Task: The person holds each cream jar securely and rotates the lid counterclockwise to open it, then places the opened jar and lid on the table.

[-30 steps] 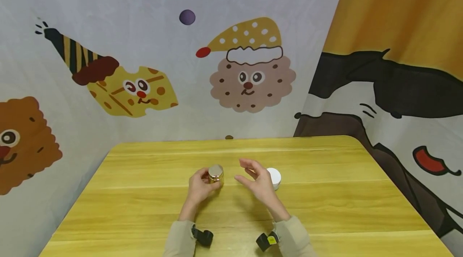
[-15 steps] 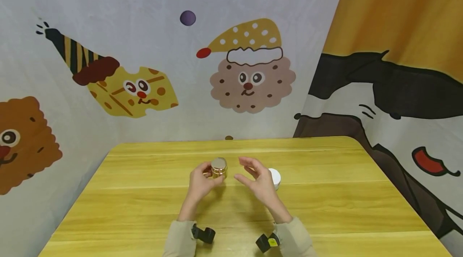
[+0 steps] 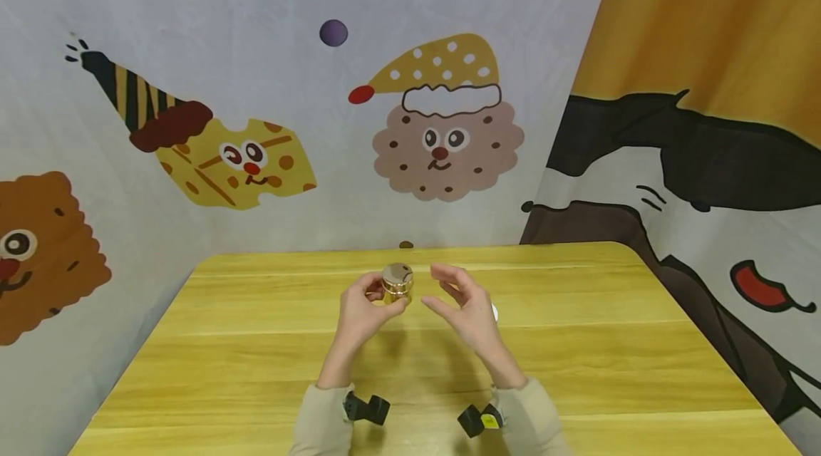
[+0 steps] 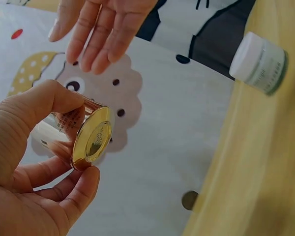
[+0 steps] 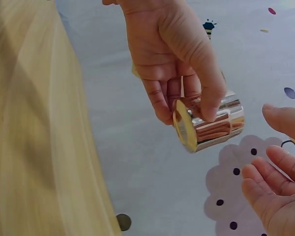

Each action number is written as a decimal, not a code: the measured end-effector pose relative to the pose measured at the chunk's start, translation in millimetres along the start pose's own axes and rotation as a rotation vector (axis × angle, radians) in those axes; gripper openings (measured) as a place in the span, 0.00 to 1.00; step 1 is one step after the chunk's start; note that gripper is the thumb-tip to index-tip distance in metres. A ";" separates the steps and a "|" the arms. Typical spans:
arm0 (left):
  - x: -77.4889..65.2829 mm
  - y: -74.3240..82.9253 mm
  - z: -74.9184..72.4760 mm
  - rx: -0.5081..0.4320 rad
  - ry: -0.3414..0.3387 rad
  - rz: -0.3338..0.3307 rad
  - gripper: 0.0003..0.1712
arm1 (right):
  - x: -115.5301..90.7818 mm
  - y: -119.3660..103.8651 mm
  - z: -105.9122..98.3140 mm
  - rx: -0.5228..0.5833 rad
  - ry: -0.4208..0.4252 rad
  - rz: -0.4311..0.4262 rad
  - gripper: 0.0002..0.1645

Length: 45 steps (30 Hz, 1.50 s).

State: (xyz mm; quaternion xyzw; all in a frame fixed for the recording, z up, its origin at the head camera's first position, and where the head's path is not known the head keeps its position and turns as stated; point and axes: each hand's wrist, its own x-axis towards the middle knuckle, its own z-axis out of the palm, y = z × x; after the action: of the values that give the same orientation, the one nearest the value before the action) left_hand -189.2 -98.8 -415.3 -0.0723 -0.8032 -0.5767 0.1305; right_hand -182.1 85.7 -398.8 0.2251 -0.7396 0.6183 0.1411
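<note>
A shiny gold jar with a flat, mirror-like lid is held above the table by my left hand, its thumb on one side and fingers on the other. The left wrist view shows the jar's round gold base and small print on its side. My right hand hovers just right of the jar, fingers loosely bent and apart from it, holding nothing. In the right wrist view, the right fingers point toward the gold jar.
A white-lidded jar with a greenish base stands on the wooden table, mostly hidden behind my right hand in the head view. A cloth with cartoon prints hangs beyond the table's far edge.
My left hand has raised the gold jar and brought it to the right, toward my right hand. My right hand has moved slightly up and right, covering more of the white-lidded jar.
</note>
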 end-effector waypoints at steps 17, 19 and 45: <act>4.0 29.7 11.3 -0.020 -0.025 0.082 0.22 | 7.2 -13.4 -10.7 -0.001 0.034 -0.020 0.27; 4.6 30.2 13.3 -0.023 -0.033 0.095 0.22 | 7.4 -14.1 -11.7 -0.009 0.038 -0.013 0.27; 3.6 45.2 32.3 -0.045 -0.074 0.158 0.21 | 12.8 -17.8 -17.6 -0.046 0.040 0.052 0.27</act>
State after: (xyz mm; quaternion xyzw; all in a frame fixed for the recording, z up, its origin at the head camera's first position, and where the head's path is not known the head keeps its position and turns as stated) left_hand -184.7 -53.7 -383.0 -0.1595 -0.7861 -0.5795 0.1443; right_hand -185.3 98.5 -373.9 0.1900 -0.7562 0.6092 0.1447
